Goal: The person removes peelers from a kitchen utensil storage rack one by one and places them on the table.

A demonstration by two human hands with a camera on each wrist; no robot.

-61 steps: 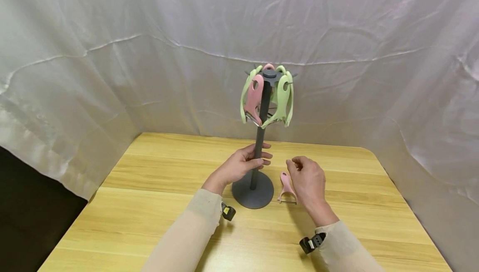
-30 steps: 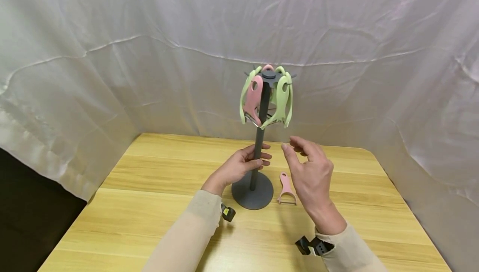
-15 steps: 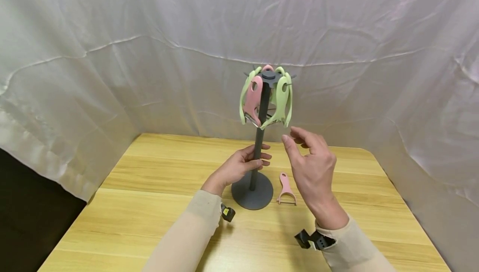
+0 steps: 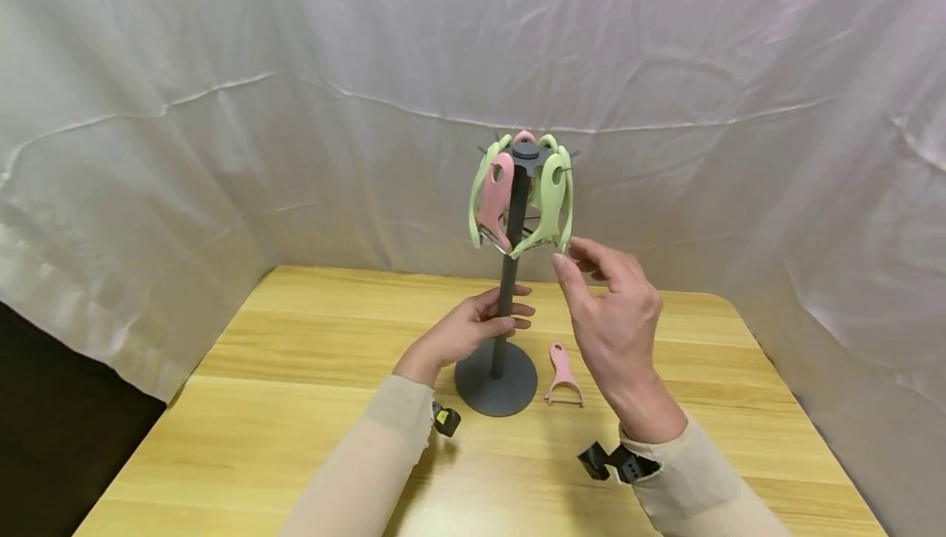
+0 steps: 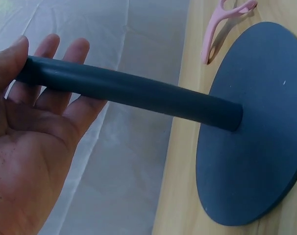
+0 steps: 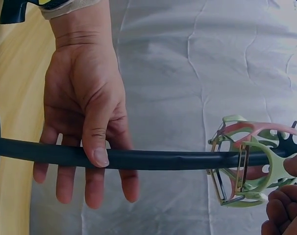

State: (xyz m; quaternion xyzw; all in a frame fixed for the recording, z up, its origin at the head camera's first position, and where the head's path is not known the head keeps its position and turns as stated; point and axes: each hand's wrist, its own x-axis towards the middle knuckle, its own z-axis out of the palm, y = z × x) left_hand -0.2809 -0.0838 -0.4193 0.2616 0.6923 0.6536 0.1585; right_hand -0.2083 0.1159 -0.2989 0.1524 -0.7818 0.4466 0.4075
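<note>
A dark grey stand with a round base point(image 4: 497, 393) and upright post point(image 4: 508, 274) is on the table. My left hand point(image 4: 466, 330) holds the post low down, thumb in front and fingers behind, as the right wrist view also shows. Several peelers hang by their handle holes from the top hooks, among them a pink peeler point(image 4: 495, 196) and a green peeler point(image 4: 550, 200) facing me. My right hand point(image 4: 617, 315) is raised just below the green peelers, thumb and fingers bent with a gap between them, holding nothing; whether it touches one cannot be told. A loose pink peeler point(image 4: 563, 373) lies right of the base.
The wooden table point(image 4: 296, 438) has a rounded far right corner. Pale cloth point(image 4: 369, 176) hangs behind it and along both sides. Small black cameras point(image 4: 446, 419) are strapped at both wrists. A dark area point(image 4: 59, 406) lies beyond the table's left edge.
My right hand has risen from beside the loose pink peeler to just under the hanging green peelers, its thumb and fingers spreading apart. The left hand keeps its hold on the post.
</note>
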